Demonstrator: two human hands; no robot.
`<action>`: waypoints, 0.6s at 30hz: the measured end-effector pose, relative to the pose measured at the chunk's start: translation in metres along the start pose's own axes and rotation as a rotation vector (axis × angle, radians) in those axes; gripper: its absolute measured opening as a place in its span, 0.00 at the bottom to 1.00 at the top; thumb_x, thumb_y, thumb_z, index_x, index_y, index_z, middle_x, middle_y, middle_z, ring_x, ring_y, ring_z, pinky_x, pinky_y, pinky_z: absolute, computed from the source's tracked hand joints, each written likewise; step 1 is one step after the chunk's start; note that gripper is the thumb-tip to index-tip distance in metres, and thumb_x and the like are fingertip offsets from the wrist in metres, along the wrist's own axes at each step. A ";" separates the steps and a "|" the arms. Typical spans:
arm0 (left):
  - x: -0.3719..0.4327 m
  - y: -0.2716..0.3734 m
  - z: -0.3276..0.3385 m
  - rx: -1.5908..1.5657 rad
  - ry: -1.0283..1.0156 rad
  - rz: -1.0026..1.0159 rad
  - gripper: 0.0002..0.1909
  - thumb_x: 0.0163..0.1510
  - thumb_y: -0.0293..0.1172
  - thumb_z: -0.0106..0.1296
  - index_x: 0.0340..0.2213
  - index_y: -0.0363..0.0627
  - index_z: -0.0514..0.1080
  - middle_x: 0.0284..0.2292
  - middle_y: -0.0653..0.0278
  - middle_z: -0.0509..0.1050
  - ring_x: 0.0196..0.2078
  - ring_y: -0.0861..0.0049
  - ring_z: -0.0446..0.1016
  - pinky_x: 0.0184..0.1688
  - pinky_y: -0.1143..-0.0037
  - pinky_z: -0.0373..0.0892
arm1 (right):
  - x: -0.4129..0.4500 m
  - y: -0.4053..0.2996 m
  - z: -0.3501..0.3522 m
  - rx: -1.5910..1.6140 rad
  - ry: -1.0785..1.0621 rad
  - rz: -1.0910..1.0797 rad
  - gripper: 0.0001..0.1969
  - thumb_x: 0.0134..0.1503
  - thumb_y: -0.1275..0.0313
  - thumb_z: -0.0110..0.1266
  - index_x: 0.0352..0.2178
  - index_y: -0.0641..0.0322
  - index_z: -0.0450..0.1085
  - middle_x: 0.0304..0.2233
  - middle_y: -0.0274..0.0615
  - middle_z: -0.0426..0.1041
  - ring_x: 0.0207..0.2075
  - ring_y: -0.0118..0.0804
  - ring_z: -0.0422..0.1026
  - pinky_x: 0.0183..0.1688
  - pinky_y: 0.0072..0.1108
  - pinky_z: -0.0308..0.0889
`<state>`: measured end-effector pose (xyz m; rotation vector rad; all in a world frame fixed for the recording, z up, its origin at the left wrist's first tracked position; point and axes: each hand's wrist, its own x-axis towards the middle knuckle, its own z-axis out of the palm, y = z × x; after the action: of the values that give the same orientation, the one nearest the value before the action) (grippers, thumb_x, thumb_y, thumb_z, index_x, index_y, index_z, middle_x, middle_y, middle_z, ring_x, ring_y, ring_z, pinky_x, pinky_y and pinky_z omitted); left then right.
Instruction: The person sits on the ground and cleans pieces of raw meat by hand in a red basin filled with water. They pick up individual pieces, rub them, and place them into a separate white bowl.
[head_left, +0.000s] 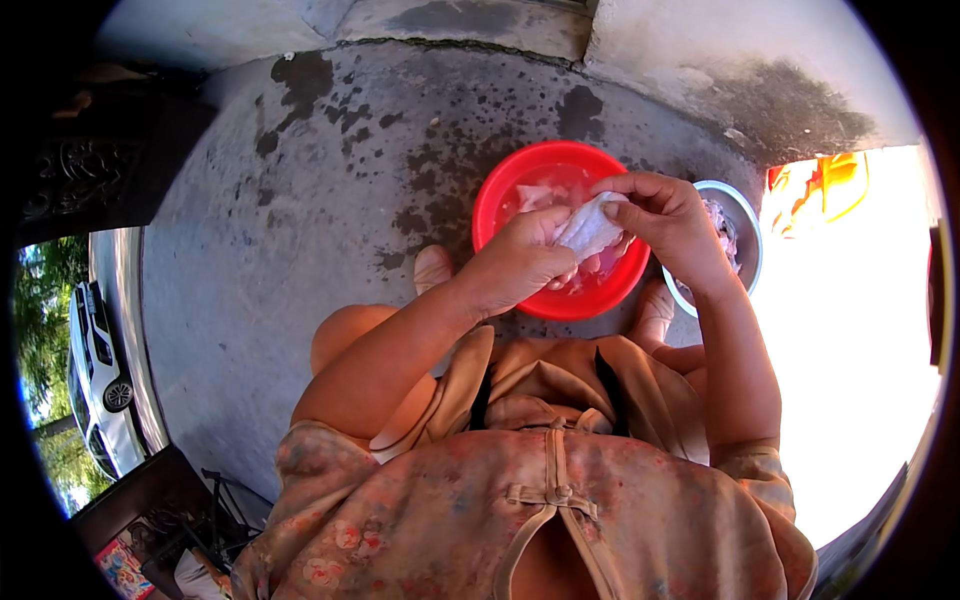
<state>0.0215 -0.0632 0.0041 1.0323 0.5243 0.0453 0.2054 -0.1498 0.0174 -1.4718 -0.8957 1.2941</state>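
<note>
My left hand (529, 251) grips one end of a pale raw meat piece (592, 227) with bumpy skin, probably poultry. The thumb and fingers of my right hand (664, 217) pinch its upper end. Both hands are over a red plastic basin (496, 184) standing on the floor. Cloudy water fills the basin, and another pale piece (536, 196) lies in it near the far left side. To the right of the basin is a metal bowl (752, 217) containing several pinkish-grey raw pieces (724, 232), partly covered by my right forearm.
The concrete floor (247, 285) has wet splashes beyond the basin. My feet flank the basin, the left foot (433, 268) and the right foot (654, 309). A wall (720, 67) rises at the far right, beside glaring sunlight. A dark ornamented door (82, 172) stands left; a car (101, 375) is outside.
</note>
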 end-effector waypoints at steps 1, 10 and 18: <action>0.000 0.001 0.000 -0.007 -0.022 0.003 0.17 0.49 0.20 0.42 0.43 0.37 0.68 0.31 0.65 0.73 0.29 0.87 0.68 0.33 0.83 0.64 | 0.000 -0.001 -0.002 0.015 0.001 -0.001 0.09 0.56 0.78 0.51 0.38 0.70 0.71 0.29 0.36 0.74 0.27 0.21 0.72 0.28 0.13 0.69; -0.004 0.011 0.002 -0.198 -0.015 0.002 0.18 0.54 0.22 0.41 0.48 0.33 0.64 0.40 0.56 0.73 0.32 0.81 0.73 0.35 0.79 0.69 | 0.001 -0.001 -0.016 0.060 0.050 0.008 0.09 0.57 0.76 0.50 0.39 0.70 0.71 0.29 0.37 0.74 0.26 0.22 0.71 0.28 0.14 0.69; -0.001 -0.002 -0.005 -0.115 0.111 0.035 0.14 0.58 0.23 0.37 0.43 0.29 0.67 0.36 0.52 0.73 0.28 0.74 0.75 0.31 0.77 0.73 | 0.002 0.002 -0.013 0.020 0.041 -0.029 0.09 0.57 0.77 0.50 0.39 0.70 0.71 0.29 0.37 0.74 0.26 0.22 0.71 0.28 0.15 0.68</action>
<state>0.0181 -0.0604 0.0008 0.9298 0.5982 0.1629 0.2187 -0.1506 0.0144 -1.4594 -0.8717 1.2446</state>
